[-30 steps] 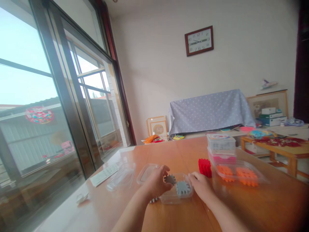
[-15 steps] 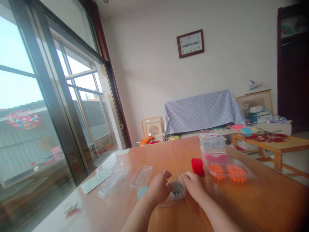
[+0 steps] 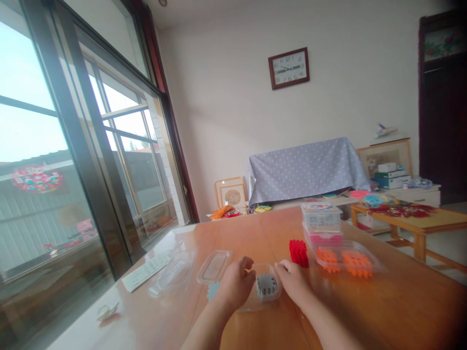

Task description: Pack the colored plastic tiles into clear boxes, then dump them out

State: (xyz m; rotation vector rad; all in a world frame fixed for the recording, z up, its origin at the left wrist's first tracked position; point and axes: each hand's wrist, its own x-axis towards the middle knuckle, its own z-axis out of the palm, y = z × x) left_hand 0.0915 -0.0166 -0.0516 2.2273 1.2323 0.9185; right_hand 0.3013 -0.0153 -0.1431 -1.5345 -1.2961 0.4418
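Observation:
A small clear plastic box (image 3: 272, 296) sits on the wooden table (image 3: 383, 311) in front of me, with a grey toothed foam cube (image 3: 265, 285) inside it. My left hand (image 3: 235, 287) curls against the box's left side, fingers bent over its edge. On the right rim rests my right hand (image 3: 294, 280), its fingers pressed together. A pale blue toothed piece (image 3: 212, 290) lies on the table just left of my left hand.
A red toothed block (image 3: 299, 252) stands beyond the box. To its right are an open clear box of orange pieces (image 3: 345, 261) and stacked lidded boxes (image 3: 321, 223). Clear lids (image 3: 213, 266) and a paper slip (image 3: 144, 271) lie left. A window runs along the left.
My left hand no longer holds the grey piece; a grey cube now sits in the clear box. My view has shifted right and back slightly.

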